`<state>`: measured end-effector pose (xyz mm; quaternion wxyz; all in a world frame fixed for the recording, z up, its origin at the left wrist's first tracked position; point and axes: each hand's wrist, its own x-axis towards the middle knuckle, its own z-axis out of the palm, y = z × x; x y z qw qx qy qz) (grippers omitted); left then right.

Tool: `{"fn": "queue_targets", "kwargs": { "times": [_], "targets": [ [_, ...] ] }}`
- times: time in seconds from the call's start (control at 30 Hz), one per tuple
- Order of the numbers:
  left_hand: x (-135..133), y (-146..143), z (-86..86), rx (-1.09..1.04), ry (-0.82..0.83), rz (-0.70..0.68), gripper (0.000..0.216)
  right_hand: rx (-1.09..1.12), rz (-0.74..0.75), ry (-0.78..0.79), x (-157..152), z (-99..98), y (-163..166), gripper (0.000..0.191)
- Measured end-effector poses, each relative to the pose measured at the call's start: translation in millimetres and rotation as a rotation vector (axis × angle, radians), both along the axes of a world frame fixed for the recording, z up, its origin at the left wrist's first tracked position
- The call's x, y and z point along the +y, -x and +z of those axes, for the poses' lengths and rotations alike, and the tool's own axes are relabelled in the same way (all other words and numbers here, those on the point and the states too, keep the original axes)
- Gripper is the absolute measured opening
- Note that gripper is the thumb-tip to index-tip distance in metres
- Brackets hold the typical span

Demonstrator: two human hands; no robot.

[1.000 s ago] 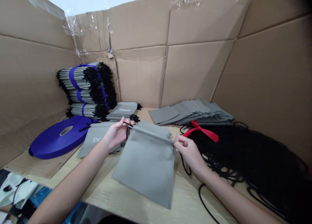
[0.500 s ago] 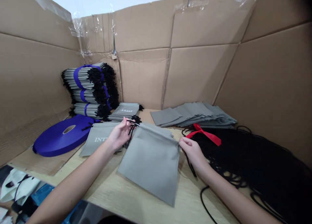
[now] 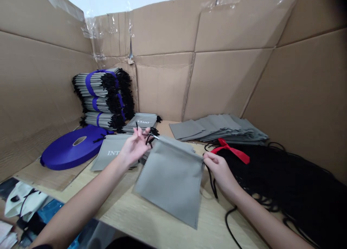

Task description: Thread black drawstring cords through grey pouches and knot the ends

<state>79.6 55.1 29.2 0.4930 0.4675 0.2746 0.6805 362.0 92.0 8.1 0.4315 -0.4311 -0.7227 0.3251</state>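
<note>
A grey drawstring pouch [image 3: 172, 180] lies on the wooden tabletop [image 3: 151, 223] in front of me. My left hand [image 3: 135, 147] is at the pouch's top left corner, fingers pinched on a black cord [image 3: 148, 138] and a thin metal threading tool. My right hand [image 3: 218, 166] is closed on the pouch's top right corner, where a black cord end [image 3: 213, 185] hangs down. A second grey pouch printed with white letters [image 3: 108, 155] lies under my left hand.
A big spool of blue ribbon [image 3: 73, 147] lies at the left. Bundles of finished pouches tied with blue ribbon [image 3: 101, 99] are stacked behind it. Plain grey pouches [image 3: 217, 128] fan out at the back. A heap of black cords [image 3: 279, 184] with a red tie [image 3: 230, 150] fills the right. Cardboard walls [image 3: 233, 72] surround everything.
My left hand has lifted slightly, drawing the black cord out of the pouch's left corner. The view has shifted a little to the left; my right hand keeps its hold.
</note>
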Motion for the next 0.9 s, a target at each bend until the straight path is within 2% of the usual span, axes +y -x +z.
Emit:
{"fn": "queue_targets", "kwargs": {
  "times": [0.17,0.3,0.47,0.57,0.77,0.9],
  "targets": [
    [5.2,10.9,-1.8,-0.107,0.056,-0.171,0.024,0.027,0.009,0.031,6.2,-2.4,-4.8,0.023],
    [5.8,5.1,-7.4,0.112,0.084,-0.214,0.029,0.043,0.031,0.052,10.9,-8.6,-4.8,0.025],
    [0.2,0.0,-5.5,0.275,-0.015,-0.209,0.036,0.076,0.031,0.114,10.5,-10.0,-4.1,0.027],
    [-1.0,-0.8,-3.5,0.337,-0.034,-0.134,0.033,0.060,0.014,0.136,10.2,-9.4,-3.7,0.028],
    [0.2,-8.7,-7.1,0.470,-0.042,0.176,0.016,0.062,0.025,0.189,5.7,-7.3,2.1,0.028],
    [2.5,-11.8,-12.6,0.402,-0.009,0.234,0.014,0.137,0.011,0.310,0.4,-6.7,5.4,0.032]
  ]
}}
